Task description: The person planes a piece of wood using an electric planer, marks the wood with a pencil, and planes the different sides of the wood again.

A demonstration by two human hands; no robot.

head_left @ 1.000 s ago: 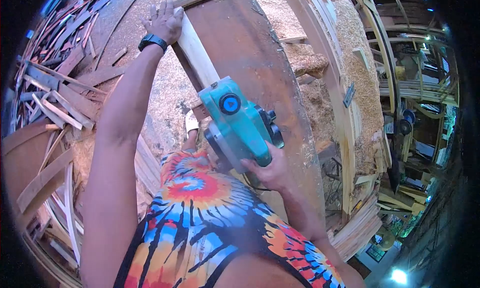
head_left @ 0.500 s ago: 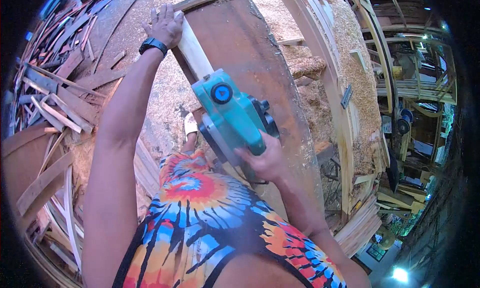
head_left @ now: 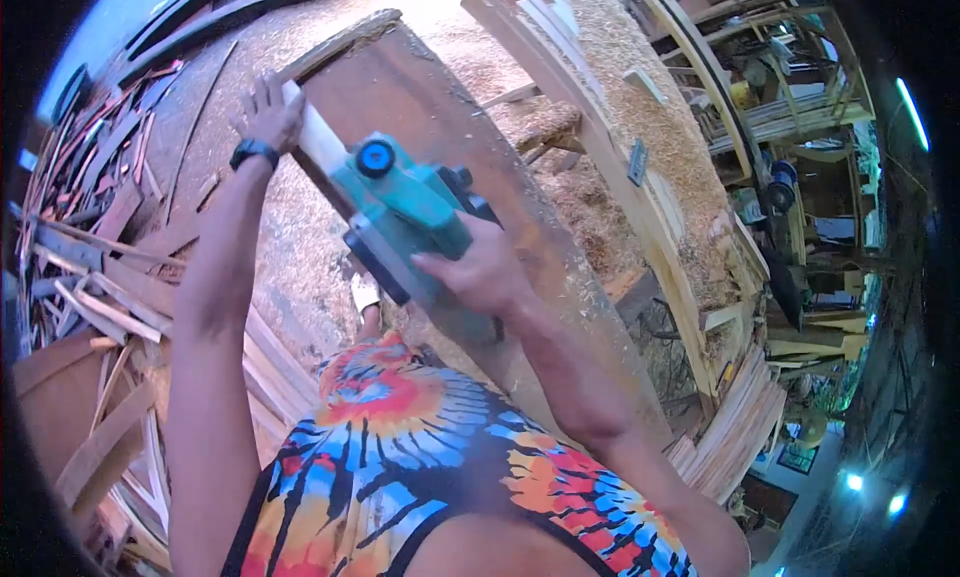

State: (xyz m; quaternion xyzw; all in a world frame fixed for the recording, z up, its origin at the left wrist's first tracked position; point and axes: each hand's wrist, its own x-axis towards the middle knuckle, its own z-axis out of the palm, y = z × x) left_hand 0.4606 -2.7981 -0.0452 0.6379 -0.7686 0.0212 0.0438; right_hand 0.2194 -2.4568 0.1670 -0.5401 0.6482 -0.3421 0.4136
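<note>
A teal power planer (head_left: pixel 405 202) with a blue-centred knob rests over a pale wooden strip (head_left: pixel 318 135) along the left edge of a brown board (head_left: pixel 400 97). Wrapped round the planer's rear handle is my right hand (head_left: pixel 482 267). My left hand (head_left: pixel 268 115), below which a dark watch (head_left: pixel 254 154) sits on the wrist, lies with fingers spread at the strip's far end. The planer's body hides the near part of the strip.
Wood scraps (head_left: pixel 100 287) lie heaped at the left. Long planks (head_left: pixel 640 212) run beside the board on the right, with shavings (head_left: pixel 600 227) around them. A stack of boards (head_left: pixel 735 417) is at lower right.
The view has swung, shifting the board and both hands left. The planer has moved farther along the strip toward my left hand, my right hand still on its handle.
</note>
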